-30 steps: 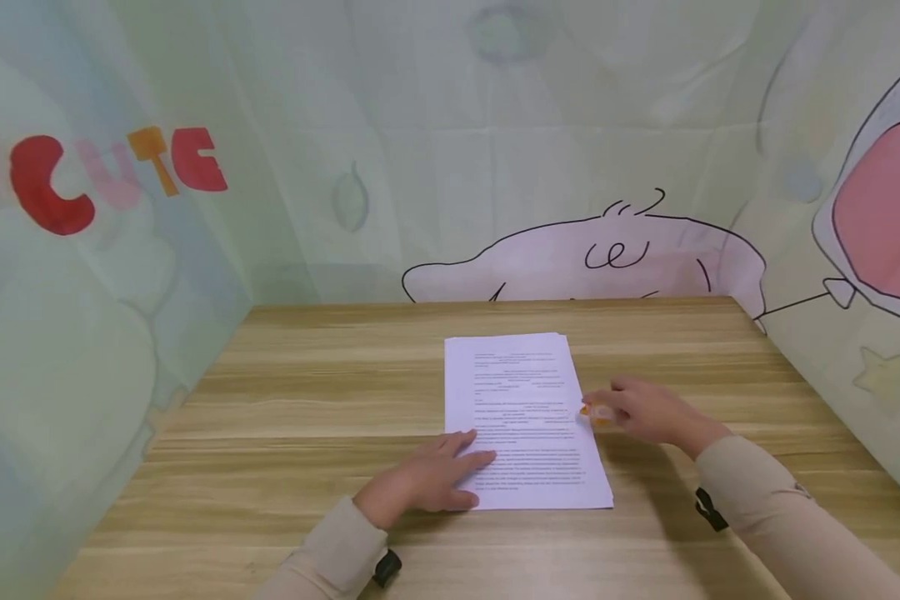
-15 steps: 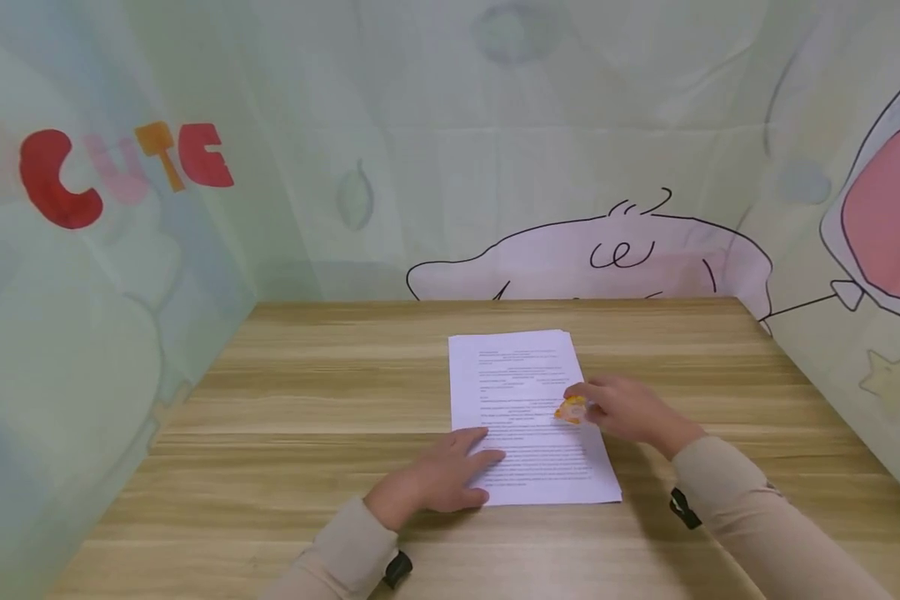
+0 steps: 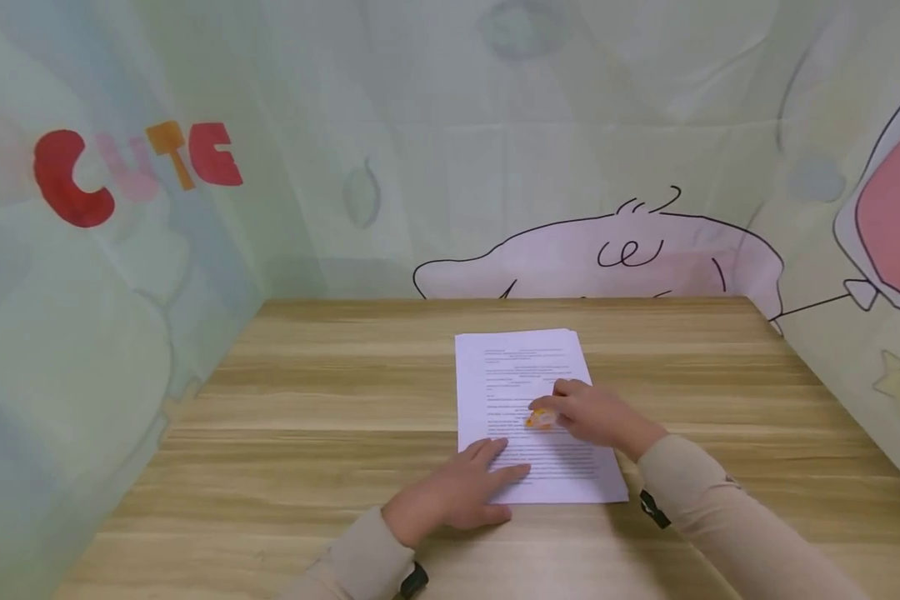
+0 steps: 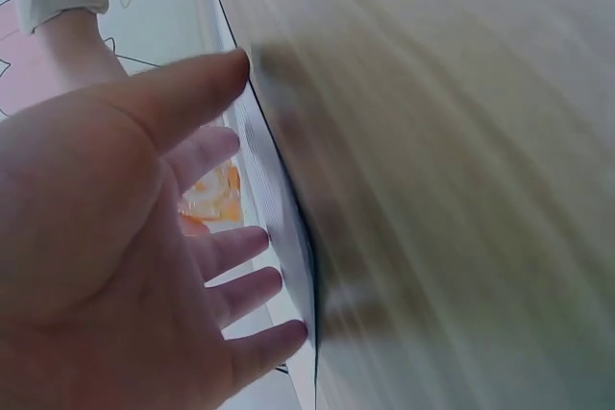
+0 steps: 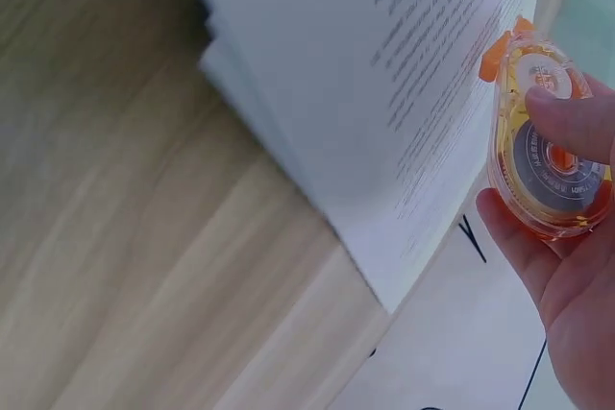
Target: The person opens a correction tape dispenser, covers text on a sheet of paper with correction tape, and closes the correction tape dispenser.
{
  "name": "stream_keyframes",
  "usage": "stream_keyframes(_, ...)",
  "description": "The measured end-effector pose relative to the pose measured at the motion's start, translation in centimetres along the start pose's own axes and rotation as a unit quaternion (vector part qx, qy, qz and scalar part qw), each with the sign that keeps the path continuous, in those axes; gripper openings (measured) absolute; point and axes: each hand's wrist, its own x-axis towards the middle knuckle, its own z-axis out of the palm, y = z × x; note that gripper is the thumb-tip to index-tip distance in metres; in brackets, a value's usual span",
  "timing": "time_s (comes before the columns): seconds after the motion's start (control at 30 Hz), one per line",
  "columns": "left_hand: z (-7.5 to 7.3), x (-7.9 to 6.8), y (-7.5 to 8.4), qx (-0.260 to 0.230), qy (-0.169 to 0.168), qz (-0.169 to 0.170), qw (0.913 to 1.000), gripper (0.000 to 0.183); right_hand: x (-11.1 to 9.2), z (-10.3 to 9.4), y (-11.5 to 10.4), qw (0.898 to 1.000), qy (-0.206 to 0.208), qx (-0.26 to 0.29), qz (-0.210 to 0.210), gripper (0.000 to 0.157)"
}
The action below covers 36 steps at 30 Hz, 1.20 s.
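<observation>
Since the earlier frame, your right grip (image 3: 596, 414) has moved leftward, carrying the correction tape (image 3: 543, 419) from the right edge of the paper stack (image 3: 513, 354) to over the middle of the printed text. Your left grip (image 3: 461, 493) has shifted slightly right across the lower-left part of the top sheet.

Right grip: closed, pinching the correction tape between thumb and fingers, orange tip toward the left. Left grip: open, fingers spread, fingertips on the stack, which lies flat on the table (image 3: 330, 392). Contact between tip and paper cannot be confirmed.

The step in hand appears to be positioning the tape at a line of text. The next move likely calls for steadying the sheet, seating the tip squarely and drawing it along the line under even pressure.
</observation>
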Motion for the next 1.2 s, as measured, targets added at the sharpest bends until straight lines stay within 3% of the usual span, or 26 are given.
stream_keyframes(0.2,0.0,0.0,0.3,0.009,-0.010,-0.011,0.9998,0.052,1.2,0.5,-1.0,1.000,0.002,0.014,-0.018,0.033)
stream_keyframes(0.6,0.1,0.1,0.4,0.055,-0.007,0.005,0.9985,0.051,3.1,0.4,-2.7,1.000,-0.017,0.017,-0.009,0.036)
stream_keyframes(1.2,0.1,0.2,0.4,0.082,-0.001,0.008,0.9966,0.051,4.2,1.0,-3.5,0.997,0.012,-0.048,-0.056,0.036)
